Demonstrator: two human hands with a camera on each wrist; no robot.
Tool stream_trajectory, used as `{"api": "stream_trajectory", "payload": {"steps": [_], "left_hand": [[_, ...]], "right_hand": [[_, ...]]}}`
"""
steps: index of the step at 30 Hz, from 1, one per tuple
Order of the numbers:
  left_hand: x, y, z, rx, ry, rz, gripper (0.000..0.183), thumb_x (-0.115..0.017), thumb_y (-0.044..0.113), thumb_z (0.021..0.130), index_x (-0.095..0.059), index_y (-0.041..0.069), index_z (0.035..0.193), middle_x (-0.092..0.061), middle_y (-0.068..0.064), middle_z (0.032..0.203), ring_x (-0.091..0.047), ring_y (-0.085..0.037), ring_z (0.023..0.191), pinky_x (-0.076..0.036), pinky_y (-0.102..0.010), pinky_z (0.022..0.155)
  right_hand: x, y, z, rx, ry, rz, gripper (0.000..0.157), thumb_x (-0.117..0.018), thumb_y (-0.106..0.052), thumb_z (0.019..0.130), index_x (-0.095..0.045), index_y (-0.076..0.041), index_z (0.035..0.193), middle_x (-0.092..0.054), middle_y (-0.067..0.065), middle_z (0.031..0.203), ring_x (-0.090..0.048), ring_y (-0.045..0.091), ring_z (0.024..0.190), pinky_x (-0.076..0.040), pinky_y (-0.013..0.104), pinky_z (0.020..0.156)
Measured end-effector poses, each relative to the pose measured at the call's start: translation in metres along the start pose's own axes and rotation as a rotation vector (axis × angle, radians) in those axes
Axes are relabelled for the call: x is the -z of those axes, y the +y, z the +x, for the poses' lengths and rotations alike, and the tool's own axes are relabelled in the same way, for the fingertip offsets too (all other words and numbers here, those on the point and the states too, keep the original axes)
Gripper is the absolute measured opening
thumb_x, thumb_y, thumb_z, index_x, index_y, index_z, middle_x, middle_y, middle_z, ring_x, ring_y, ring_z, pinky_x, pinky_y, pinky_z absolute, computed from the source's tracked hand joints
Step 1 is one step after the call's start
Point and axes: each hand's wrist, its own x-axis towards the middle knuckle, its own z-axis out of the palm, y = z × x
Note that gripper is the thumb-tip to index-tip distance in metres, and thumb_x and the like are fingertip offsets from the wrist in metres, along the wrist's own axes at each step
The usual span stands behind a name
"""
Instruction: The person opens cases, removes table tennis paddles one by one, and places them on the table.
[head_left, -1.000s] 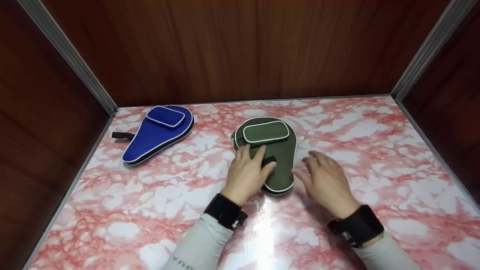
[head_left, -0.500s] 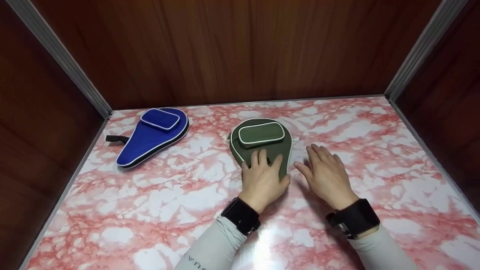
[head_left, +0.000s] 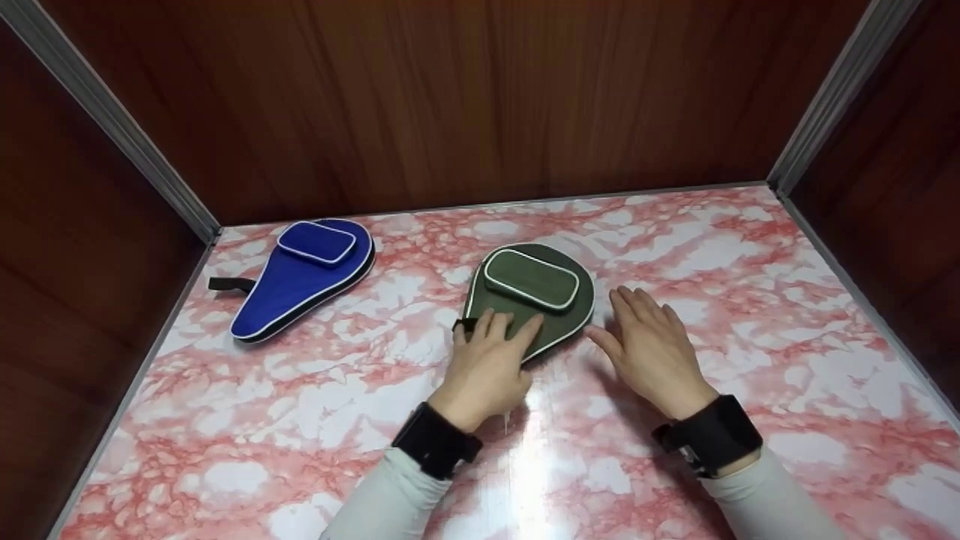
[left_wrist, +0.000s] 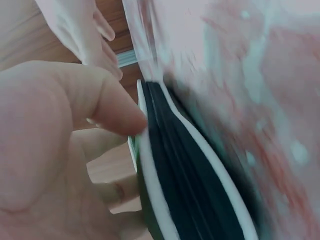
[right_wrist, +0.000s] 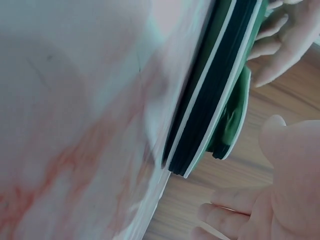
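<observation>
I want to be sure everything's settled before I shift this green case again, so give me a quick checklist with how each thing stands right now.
1. Green case flat on the table, pocket side up: ok.
2. Left hand in contact with it: ok, touching its narrower part.
3. Right hand free: ok, beside the case and holding nothing.
4. Black strap clear of the left hand: not ok, it shows right at the fingers.
5. Zip shut all round: cannot tell, only part of it shows.
6. Blue case out of the way: ok, lying apart from the green one and both hands.
</observation>
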Motion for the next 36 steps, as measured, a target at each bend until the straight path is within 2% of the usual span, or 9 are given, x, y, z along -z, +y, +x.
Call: {"api": "stream_trajectory", "payload": {"steps": [5,9,14,18,22,25,28,32,36], "left_hand": [[0.002,-0.02,-0.01,-0.028,0.012,-0.036,0.094,-0.077,0.007,0.088,-0.039,0.022,0.173,-0.053,-0.013,0.16,-0.039,-0.041,0.157,-0.024,-0.081,0.12],[0.005,-0.032,-0.013,-0.033,0.05,-0.039,0.1,-0.075,-0.007,0.084,-0.038,0.017,0.173,-0.06,-0.011,0.148,-0.047,-0.038,0.151,-0.027,-0.079,0.12],[0.004,-0.047,-0.014,-0.109,0.137,-0.041,0.088,-0.072,-0.017,0.08,-0.057,0.012,0.162,-0.061,-0.012,0.133,-0.056,-0.039,0.137,-0.03,-0.081,0.116],[0.001,-0.064,-0.011,-0.18,0.166,-0.039,0.082,-0.071,-0.022,0.078,-0.066,0.011,0.153,-0.059,-0.014,0.141,-0.056,-0.039,0.14,-0.029,-0.081,0.117],[0.004,-0.075,-0.009,-0.175,0.167,-0.023,0.077,-0.068,-0.025,0.082,-0.071,0.015,0.148,-0.061,-0.012,0.146,-0.056,-0.037,0.142,-0.028,-0.078,0.121],[0.01,-0.065,-0.005,-0.094,0.181,0.022,0.055,-0.072,-0.011,0.092,-0.077,0.016,0.14,-0.065,-0.011,0.148,-0.055,-0.037,0.145,-0.027,-0.076,0.123],[0.011,-0.038,0.005,0.015,0.208,0.03,0.038,-0.072,0.021,0.106,-0.073,0.013,0.143,-0.063,-0.015,0.152,-0.055,-0.041,0.144,-0.034,-0.071,0.121],[0.001,-0.001,0.018,0.116,0.216,0.015,0.077,-0.061,0.065,0.106,-0.055,0.014,0.163,-0.055,-0.027,0.158,-0.055,-0.047,0.142,-0.042,-0.073,0.114],[-0.01,0.015,0.024,0.158,0.226,0.087,0.085,-0.064,0.075,0.099,-0.057,0.018,0.162,-0.052,-0.031,0.159,-0.055,-0.05,0.142,-0.039,-0.081,0.11]], "right_hand": [[-0.002,-0.002,0.0,0.007,-0.02,0.017,0.08,-0.057,-0.051,0.114,-0.041,0.008,0.165,-0.041,0.033,0.168,-0.033,0.051,0.159,-0.023,0.071,0.126],[-0.003,-0.002,0.0,0.017,-0.034,0.016,0.081,-0.056,-0.052,0.114,-0.038,0.006,0.167,-0.038,0.032,0.17,-0.031,0.052,0.16,-0.022,0.072,0.125],[-0.004,-0.002,-0.001,0.032,-0.033,-0.004,0.078,-0.056,-0.05,0.114,-0.037,0.002,0.169,-0.036,0.03,0.172,-0.029,0.051,0.161,-0.021,0.074,0.125],[-0.006,-0.003,-0.001,0.046,-0.028,-0.019,0.078,-0.059,-0.048,0.113,-0.037,0.0,0.17,-0.035,0.029,0.173,-0.027,0.05,0.162,-0.021,0.075,0.124],[-0.006,-0.003,-0.002,0.048,-0.04,-0.016,0.078,-0.06,-0.049,0.112,-0.038,-0.002,0.17,-0.033,0.027,0.175,-0.025,0.048,0.163,-0.019,0.074,0.126],[-0.006,-0.004,-0.001,0.054,-0.036,-0.019,0.078,-0.059,-0.051,0.112,-0.039,-0.002,0.17,-0.033,0.026,0.175,-0.024,0.048,0.164,-0.018,0.073,0.126],[-0.006,-0.005,-0.002,0.058,-0.029,-0.027,0.078,-0.06,-0.051,0.112,-0.04,-0.001,0.169,-0.034,0.025,0.175,-0.025,0.047,0.164,-0.018,0.073,0.126],[-0.006,-0.006,-0.003,0.06,-0.03,-0.03,0.077,-0.062,-0.048,0.111,-0.041,0.0,0.168,-0.035,0.025,0.174,-0.025,0.047,0.164,-0.019,0.073,0.126],[-0.008,-0.008,-0.003,0.06,-0.037,-0.029,0.077,-0.061,-0.049,0.112,-0.041,0.0,0.169,-0.035,0.025,0.174,-0.025,0.046,0.164,-0.019,0.072,0.126]]}}
